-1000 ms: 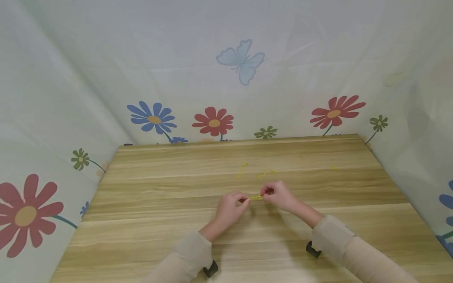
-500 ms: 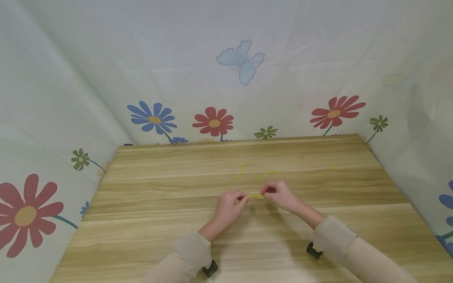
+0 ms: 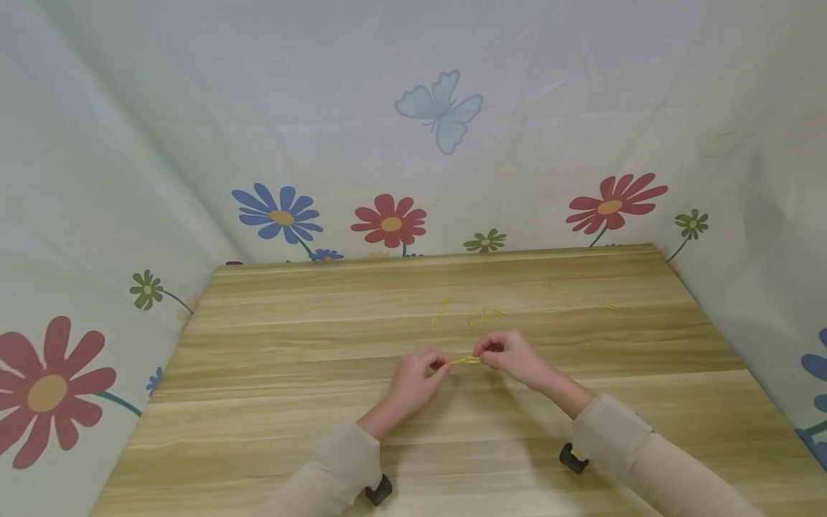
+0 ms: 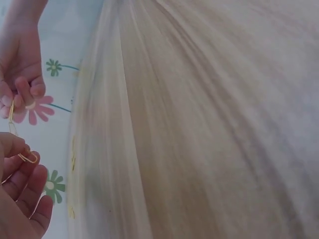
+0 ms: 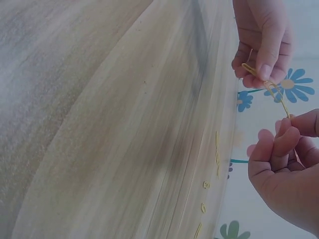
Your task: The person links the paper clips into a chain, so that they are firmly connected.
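My left hand (image 3: 416,384) and right hand (image 3: 513,359) are raised close together over the wooden table, fingertips facing each other. Between them stretches a pair of linked yellow paper clips (image 3: 466,360). Thumb and fingers of my left hand pinch one clip (image 5: 248,68), whose rounded end sticks out beyond the fingertips. The other clip (image 5: 284,104) is pinched at its end by my right hand (image 5: 289,154). From the left wrist view, the right-hand clip (image 4: 11,110) stands nearly upright, partly covered by the fingers.
Several yellow paper clips lie farther back on the table (image 3: 310,330), among them a short chain (image 3: 442,311) and a loose clip (image 3: 472,324). One more clip (image 3: 611,306) lies far to the right. A flower-printed curtain (image 3: 517,143) hangs behind the table.
My left hand has drawn slightly to the left, so more of the linked paper clips shows between the fingertips. My right hand has barely moved, and the clips on the table lie as before.
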Demonstrator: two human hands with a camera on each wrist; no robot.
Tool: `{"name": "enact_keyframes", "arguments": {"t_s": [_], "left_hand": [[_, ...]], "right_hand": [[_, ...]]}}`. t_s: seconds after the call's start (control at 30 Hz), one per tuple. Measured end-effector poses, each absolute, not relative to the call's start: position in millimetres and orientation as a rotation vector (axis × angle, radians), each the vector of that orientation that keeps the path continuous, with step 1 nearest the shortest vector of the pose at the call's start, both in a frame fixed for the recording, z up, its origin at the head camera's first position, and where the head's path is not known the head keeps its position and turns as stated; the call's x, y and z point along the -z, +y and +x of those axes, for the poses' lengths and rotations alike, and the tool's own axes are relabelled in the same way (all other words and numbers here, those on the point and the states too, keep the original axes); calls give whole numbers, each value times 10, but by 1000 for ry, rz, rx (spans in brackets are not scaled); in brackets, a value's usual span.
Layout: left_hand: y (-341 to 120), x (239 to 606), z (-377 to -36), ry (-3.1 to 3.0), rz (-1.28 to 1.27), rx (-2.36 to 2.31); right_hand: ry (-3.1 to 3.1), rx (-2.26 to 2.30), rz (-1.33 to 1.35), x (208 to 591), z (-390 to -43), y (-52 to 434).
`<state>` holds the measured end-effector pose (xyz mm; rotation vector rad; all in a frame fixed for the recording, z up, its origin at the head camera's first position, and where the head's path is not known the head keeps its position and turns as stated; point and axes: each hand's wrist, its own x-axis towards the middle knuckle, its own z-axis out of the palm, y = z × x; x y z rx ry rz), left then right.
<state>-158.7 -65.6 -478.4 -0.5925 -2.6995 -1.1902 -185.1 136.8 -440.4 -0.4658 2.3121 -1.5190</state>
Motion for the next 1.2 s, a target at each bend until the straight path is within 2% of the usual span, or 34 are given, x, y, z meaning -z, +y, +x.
{"name": "enact_keyframes", "arguments": {"t_s": [0.43,0.83,1.2], "left_hand": [[-688,4828,-1559,-2812,-636,1108],[-572,4738,-1530,-2798,-760,1309],[-553,4751,-1520,-2800,-742,1305]], "right_hand": [[2279,1522,-494,4402,-1829,1337],[2245,1510,-540,4413,-1798,1305],[2226,1484,-584,4459,-1799,1339]]}}
